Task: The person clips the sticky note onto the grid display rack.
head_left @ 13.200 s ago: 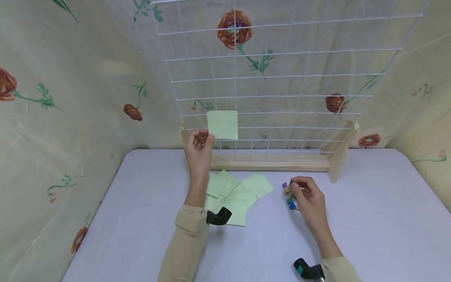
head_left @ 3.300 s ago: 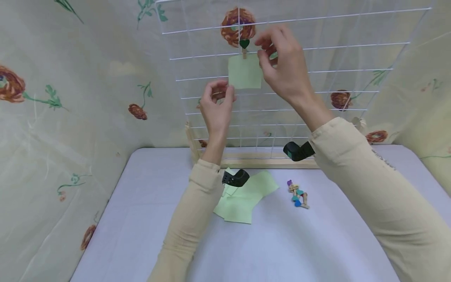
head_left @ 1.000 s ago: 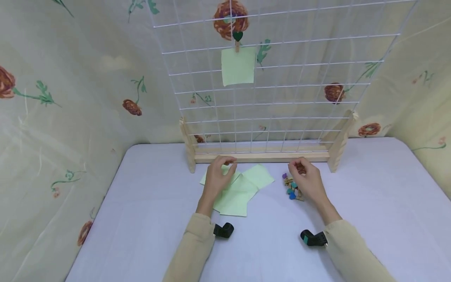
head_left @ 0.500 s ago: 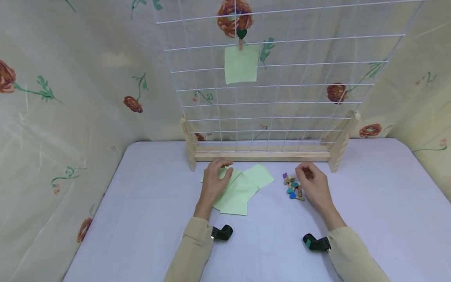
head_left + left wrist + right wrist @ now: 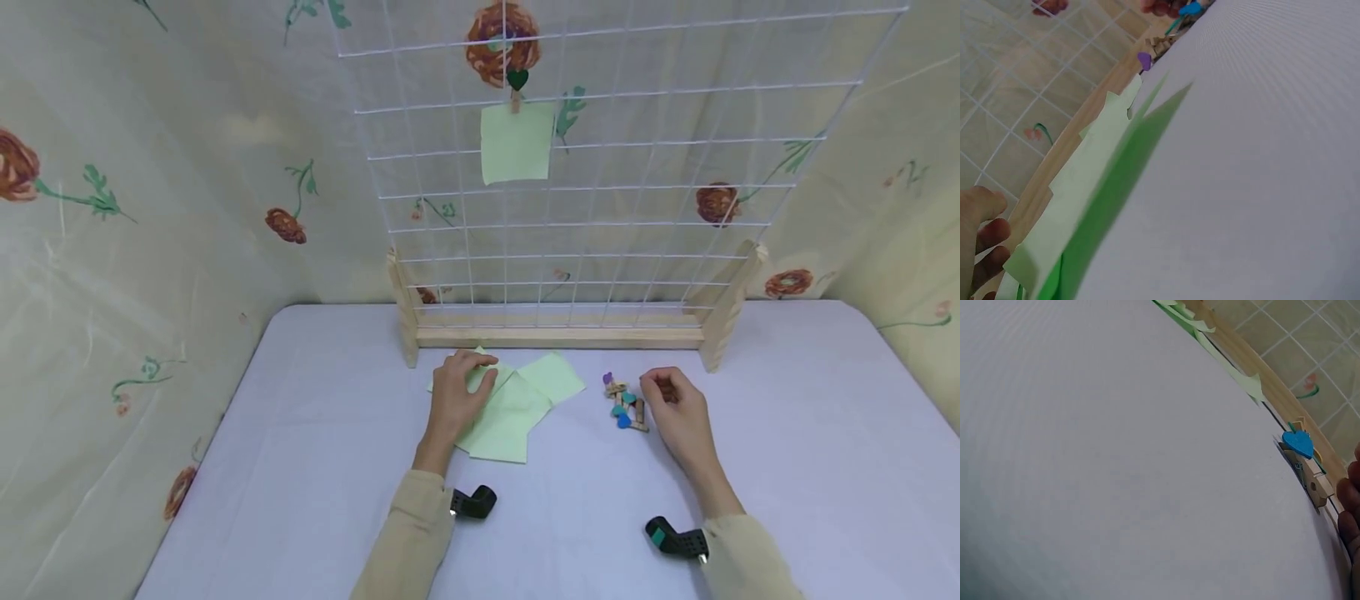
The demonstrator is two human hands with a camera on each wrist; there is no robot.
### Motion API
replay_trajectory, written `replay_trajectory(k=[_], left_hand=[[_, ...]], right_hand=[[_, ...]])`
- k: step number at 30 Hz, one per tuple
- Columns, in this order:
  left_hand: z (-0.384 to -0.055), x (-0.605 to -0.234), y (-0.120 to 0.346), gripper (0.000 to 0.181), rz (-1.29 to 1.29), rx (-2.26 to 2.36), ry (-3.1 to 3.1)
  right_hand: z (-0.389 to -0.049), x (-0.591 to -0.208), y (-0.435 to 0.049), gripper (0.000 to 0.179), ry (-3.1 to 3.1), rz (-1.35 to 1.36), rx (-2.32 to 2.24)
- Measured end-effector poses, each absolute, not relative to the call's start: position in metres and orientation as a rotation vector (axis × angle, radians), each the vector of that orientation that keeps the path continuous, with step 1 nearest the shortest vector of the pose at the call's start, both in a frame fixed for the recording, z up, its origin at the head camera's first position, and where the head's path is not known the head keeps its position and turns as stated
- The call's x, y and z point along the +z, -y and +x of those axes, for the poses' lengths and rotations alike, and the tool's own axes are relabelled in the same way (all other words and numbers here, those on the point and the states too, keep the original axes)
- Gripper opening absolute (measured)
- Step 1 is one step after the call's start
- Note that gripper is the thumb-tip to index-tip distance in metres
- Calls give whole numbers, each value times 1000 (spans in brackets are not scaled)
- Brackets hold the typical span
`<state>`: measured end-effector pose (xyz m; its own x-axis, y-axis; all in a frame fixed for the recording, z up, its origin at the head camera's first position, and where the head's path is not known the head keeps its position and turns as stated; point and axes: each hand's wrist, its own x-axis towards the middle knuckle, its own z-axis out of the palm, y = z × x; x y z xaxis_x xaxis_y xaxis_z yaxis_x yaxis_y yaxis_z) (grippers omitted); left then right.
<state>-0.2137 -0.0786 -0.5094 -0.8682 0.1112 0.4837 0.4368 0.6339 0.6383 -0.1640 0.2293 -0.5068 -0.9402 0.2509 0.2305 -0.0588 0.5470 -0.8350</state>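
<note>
My left hand (image 5: pixel 459 397) rests over the left part of a pile of pale green paper sheets (image 5: pixel 507 421) on the table, thumb and fingers loosely bent and apart. In the left wrist view its fingertips (image 5: pixel 991 234) stand beside the sheets' edges. My right hand (image 5: pixel 678 412) lies just right of a small heap of wooden clothespins (image 5: pixel 637 408) with heart-shaped tops, its fingers loosely curled with nothing visible in them. A blue heart clothespin (image 5: pixel 1298 444) shows close to those fingers in the right wrist view. One green sheet (image 5: pixel 516 146) hangs from a green-heart clothespin (image 5: pixel 516 81) on the wire grid.
A white wire grid (image 5: pixel 592 225) stands upright in a wooden base (image 5: pixel 558 337) at the back of the white-covered table (image 5: pixel 322 433). Behind it hangs a flower-patterned cloth (image 5: pixel 202 275). A black camera sits at each wrist.
Earlier my left hand held a green sheet up; it now hangs clipped to the grid. Both hands came down to the table, and my right hand has since drawn slightly away from the clothespins.
</note>
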Motion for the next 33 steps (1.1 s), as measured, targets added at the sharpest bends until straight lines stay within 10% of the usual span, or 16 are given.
replay_trajectory(k=[33], left_hand=[[-210,-514,80,20,-131,-1029,2419]], right_hand=[[-144,-511,-226,17,2486,-127,1306]])
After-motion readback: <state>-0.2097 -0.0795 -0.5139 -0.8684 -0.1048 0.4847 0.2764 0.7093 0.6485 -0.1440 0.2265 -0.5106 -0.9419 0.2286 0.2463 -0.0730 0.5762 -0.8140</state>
